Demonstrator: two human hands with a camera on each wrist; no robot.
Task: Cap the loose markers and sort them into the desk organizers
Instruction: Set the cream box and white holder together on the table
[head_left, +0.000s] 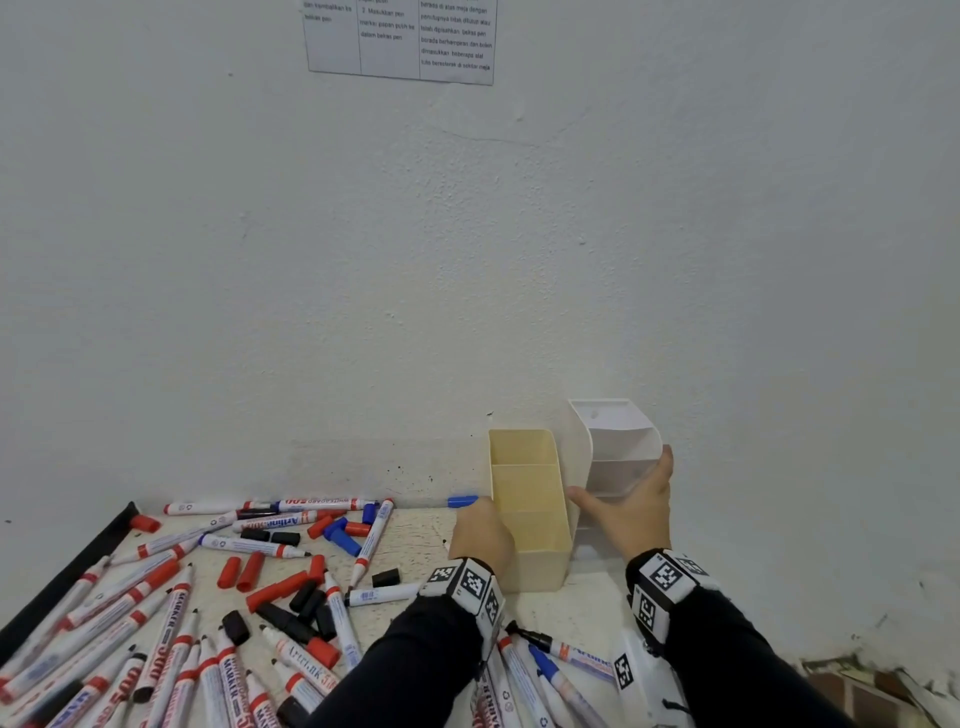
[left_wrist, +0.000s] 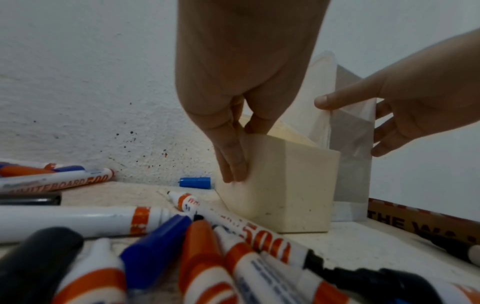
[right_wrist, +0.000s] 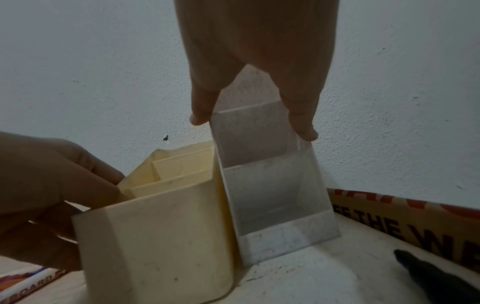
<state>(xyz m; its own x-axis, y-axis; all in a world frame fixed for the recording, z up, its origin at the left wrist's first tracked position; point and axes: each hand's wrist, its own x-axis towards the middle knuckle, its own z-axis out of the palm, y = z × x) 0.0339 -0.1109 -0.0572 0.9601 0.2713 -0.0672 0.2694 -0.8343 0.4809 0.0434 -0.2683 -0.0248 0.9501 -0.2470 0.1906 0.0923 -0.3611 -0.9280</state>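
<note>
Hands on the organizers: left hand (head_left: 480, 535) gripping cream organizer (head_left: 530, 519), right hand (head_left: 631, 512) gripping white organizer (head_left: 615, 441).

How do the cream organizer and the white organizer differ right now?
The cream organizer is yellowish and opaque; the white organizer is pale and translucent. The cream one is lower, the white one rises taller behind it. The left hand holds the cream one, the right hand the white one. Both have dividers, hold no markers and stand side by side.

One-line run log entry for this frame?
left hand: grips cream plastic organizer | right hand: grips white plastic organizer | organizers: empty, side by side | markers: loose
</note>
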